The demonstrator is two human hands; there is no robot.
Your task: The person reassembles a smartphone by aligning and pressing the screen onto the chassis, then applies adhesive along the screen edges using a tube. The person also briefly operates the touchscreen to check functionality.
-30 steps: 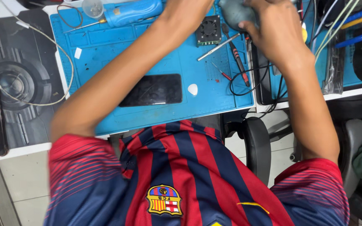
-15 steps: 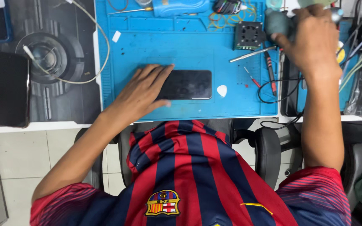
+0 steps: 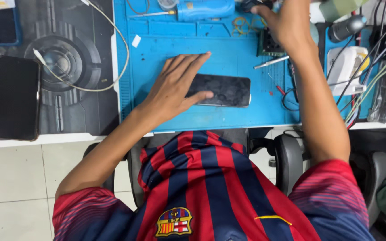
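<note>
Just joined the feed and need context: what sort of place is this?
Probably a phone repair bench: a blue work mat, a dark phone under the left hand, tweezers, and the right hand reaching among tools and cables.

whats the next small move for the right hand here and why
Probably close the right hand on a tool at the mat's far edge and bring it back to the phone. The left hand already rests flat on the phone's left end, steadying it, while the right reaches among the tools.

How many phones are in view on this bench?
2. A black smartphone lies on the blue work mat, with the left hand pressing its near end. Another dark phone lies on the grey mat at far left. Others may be hidden.
</note>
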